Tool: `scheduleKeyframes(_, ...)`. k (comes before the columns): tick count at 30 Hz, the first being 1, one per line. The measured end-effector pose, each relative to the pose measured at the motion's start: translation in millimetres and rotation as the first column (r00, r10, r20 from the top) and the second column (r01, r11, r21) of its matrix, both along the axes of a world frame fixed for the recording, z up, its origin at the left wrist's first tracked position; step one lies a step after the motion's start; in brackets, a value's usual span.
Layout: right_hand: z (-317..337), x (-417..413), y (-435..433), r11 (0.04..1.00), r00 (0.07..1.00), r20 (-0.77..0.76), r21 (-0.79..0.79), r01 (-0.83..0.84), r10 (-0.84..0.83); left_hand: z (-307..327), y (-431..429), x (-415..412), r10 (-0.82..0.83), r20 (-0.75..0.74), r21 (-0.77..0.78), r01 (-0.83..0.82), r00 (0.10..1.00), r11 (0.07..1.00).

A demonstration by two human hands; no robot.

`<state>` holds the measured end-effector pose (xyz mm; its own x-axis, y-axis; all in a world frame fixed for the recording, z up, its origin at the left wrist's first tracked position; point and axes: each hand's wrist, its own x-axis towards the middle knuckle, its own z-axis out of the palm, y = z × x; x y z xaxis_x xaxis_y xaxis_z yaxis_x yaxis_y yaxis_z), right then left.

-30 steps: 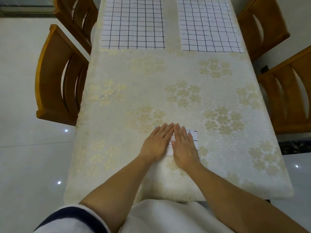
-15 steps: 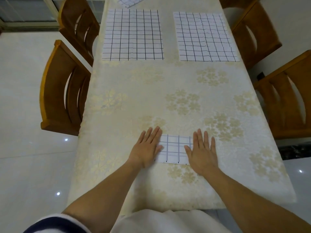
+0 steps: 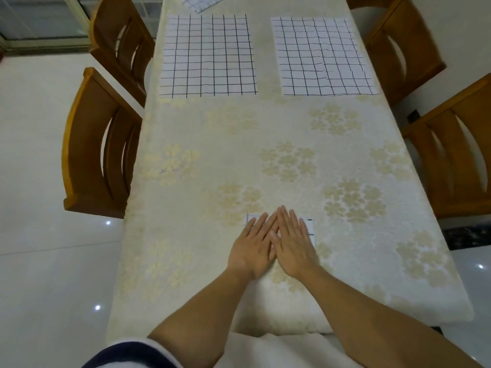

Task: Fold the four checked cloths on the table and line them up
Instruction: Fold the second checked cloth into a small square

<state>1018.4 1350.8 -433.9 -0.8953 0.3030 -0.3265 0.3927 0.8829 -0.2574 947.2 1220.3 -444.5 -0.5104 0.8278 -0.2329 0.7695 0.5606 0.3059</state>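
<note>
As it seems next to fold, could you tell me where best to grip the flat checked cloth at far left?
Probably pinch its two near corners, coming from the near edge: the cloth lies spread flat and square, that edge facing the person.

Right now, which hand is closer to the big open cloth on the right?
The right hand. It rests nearly in line with the right spread cloth, well short of it; the left hand lies beside it, further left. Both press the folded cloth.
</note>
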Motion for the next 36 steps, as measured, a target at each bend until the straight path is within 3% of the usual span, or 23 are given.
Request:
scheduleKeyframes(5, -7, 26, 32, 0.981, 0.999, 0.043, 0.193, -0.018, 0.01, -9, -15, -9, 0.045, -0.041, -0.024, -0.046, 0.998, 0.999)
scheduleKeyframes(11, -3, 44, 63, 0.972, 0.991, 0.131, 0.235, -0.009, -0.023, -6, -58, -29, 0.095, -0.057, -0.064, -0.098, 0.994, 0.993)
scheduleKeyframes(14, 7, 31, 49, 0.957, 1.0, 0.024, 0.289, 0.003, -0.01, 1, -52, -27, 0.158, 0.02, 0.005, -0.158, 0.987, 0.987)
scheduleKeyframes(17, 7, 0, 15, 0.967, 0.996, -0.065, 0.249, -0.046, 0.064, 11, -24, -22, 0.143, 0.032, 0.114, -0.146, 0.989, 0.983)
scheduleKeyframes(20, -9, -9, -10, 0.978, 0.996, -0.001, 0.19, -0.088, 0.09, 3, -5, -7, 0.042, 0.011, 0.036, -0.042, 0.999, 0.998)
scheduleKeyframes(23, -16, 6, 3, 0.976, 0.997, 0.006, 0.2, -0.083, 0.083, -4, -16, -11, 0.124, -0.024, -0.025, -0.124, 0.992, 0.992)
scheduleKeyframes(26, -10, 21, 30, 0.971, 0.994, 0.051, 0.213, -0.105, 0.097, -4, -32, -19, 0.106, -0.069, -0.075, -0.111, 0.992, 0.991)
scheduleKeyframes(32, -4, 41, 63, 0.982, 0.994, 0.103, 0.182, -0.051, 0.032, -4, -49, -27, 0.144, -0.077, -0.091, -0.151, 0.987, 0.984)
scheduleKeyframes(36, 4, 41, 77, 0.996, 0.994, 0.096, 0.071, -0.057, 0.05, -5, -51, -29, 0.167, -0.031, -0.025, -0.168, 0.985, 0.985)
